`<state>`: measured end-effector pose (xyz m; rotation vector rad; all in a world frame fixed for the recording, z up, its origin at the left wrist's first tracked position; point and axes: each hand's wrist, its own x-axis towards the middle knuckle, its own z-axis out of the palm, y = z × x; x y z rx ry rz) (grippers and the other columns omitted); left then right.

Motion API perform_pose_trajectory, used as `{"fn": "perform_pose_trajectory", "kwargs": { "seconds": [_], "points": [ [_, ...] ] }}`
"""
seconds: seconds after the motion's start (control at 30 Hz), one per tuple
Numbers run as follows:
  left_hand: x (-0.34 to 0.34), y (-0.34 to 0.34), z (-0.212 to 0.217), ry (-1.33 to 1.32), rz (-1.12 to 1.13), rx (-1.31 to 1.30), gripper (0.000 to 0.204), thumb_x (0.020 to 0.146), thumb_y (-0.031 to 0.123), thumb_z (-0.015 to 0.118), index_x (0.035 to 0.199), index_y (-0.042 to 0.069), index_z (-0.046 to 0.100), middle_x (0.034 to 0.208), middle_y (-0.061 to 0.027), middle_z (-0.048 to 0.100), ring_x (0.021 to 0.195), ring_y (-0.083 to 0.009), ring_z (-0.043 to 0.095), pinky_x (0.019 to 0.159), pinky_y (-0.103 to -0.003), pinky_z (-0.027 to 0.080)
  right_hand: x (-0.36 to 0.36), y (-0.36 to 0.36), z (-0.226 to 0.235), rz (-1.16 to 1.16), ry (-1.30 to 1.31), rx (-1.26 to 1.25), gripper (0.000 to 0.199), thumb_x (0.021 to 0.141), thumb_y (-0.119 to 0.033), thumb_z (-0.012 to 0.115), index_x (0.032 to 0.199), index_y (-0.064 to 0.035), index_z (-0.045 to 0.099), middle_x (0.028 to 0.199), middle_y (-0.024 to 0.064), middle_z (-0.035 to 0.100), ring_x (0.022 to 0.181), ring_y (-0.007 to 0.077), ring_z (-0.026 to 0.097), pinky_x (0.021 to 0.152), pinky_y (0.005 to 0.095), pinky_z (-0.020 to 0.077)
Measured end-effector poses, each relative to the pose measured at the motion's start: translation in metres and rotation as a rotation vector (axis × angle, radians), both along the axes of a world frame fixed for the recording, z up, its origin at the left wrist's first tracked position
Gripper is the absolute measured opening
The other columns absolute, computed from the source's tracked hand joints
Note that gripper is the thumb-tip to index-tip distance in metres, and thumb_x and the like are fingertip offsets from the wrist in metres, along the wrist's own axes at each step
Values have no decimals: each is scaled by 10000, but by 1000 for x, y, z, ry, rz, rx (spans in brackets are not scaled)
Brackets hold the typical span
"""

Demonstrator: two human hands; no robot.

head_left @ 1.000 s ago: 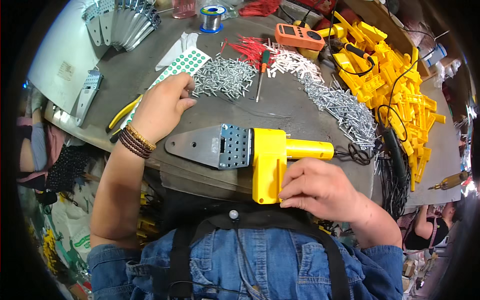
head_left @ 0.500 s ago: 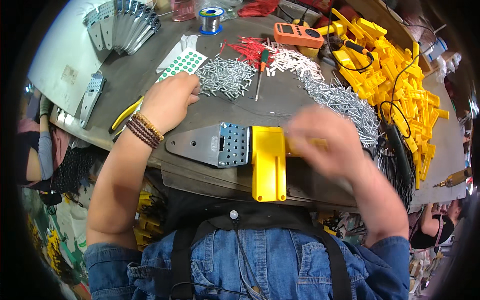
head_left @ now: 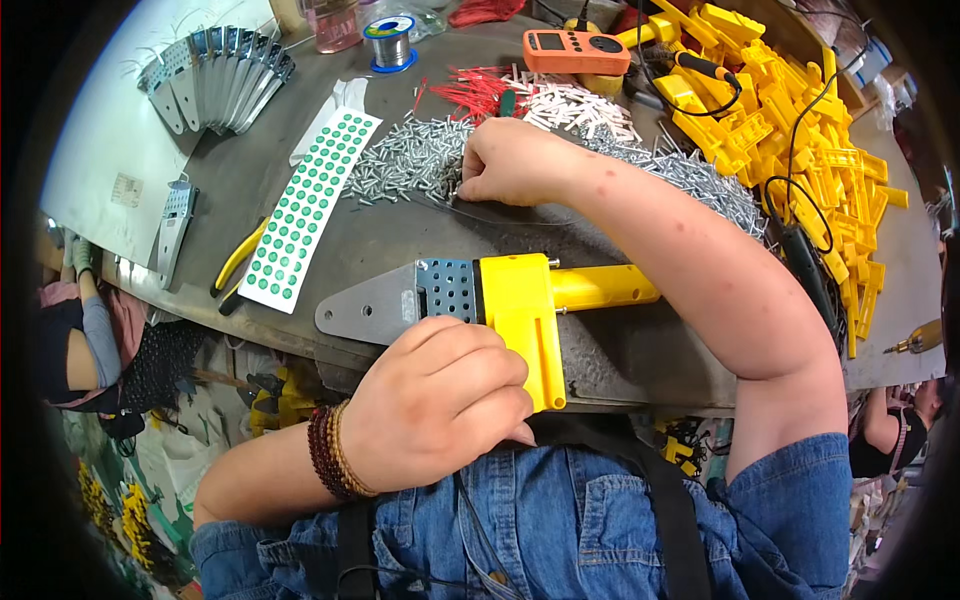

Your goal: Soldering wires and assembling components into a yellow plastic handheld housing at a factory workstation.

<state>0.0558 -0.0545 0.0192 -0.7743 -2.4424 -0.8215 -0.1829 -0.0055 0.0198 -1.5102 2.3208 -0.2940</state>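
Yellow tool: lies flat on the grey table (head_left: 390,240) in front of the person; yellow plastic housing (head_left: 543,340), yellow round handle (head_left: 600,287) pointing right.
Tool's metal end: grey tapered plate (head_left: 375,305) pointing left, two holes; bluish perforated section next to the housing.
Screws on housing: small ones stick out on the handle side.
Left hand (head_left: 440,400): back up, fingers curled together at the housing's near left edge; fingertips hidden, cannot tell if clamped on it.
Right hand (head_left: 520,165): arm crosses above the handle; hand low at the right edge of the silver screw pile (head_left: 415,155), fingers bent, thumb and index close together; cannot tell if anything is pinched.
Sticker sheet: white strip with green dots (head_left: 310,210), left of the screws.
Pliers: yellow-and-black handles (head_left: 238,262), beside the sheet.
Spool: blue-rimmed (head_left: 391,45), wound with silver wire.
Bottle: pinkish (head_left: 335,25), contents unclear.
Orange meter (head_left: 577,52): far side, near the yellow parts heap (head_left: 800,130).
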Motion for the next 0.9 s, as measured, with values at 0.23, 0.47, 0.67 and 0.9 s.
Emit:
{"fn": "perform_pose_trajectory", "kwargs": {
  "seconds": [0.23,0.47,0.67,0.9],
  "points": [
    [2,2,-11,2,-14,146,304,637,248,828,820,78,656,976,-72,640,897,-278,616,763,-398,496,2,41,21,-145,-410,-150,159,774,-112,765,885,-25,692,770,22,660,719,117,625,708,257,497],
    [-1,0,-23,61,38,183,277,665,257,828,841,111,671,967,-53,653,888,-251,629,754,-391,492,19,75,24,-80,-709,-196,186,779,-120,793,914,-7,734,760,33,695,708,88,626,693,262,509],
    [4,-6,-20,252,85,-106,193,768,242,772,834,113,645,910,-16,659,821,-198,639,745,-362,489,19,74,27,0,-580,-109,248,828,-236,759,896,0,729,756,60,701,704,99,630,687,284,509],
    [-88,-71,-11,-36,485,-55,121,796,139,682,861,43,647,872,-98,656,852,-299,622,765,-423,473,-13,35,13,-36,-147,-165,292,809,-289,751,933,-25,734,839,132,716,781,239,681,740,359,528]
  ]
}}
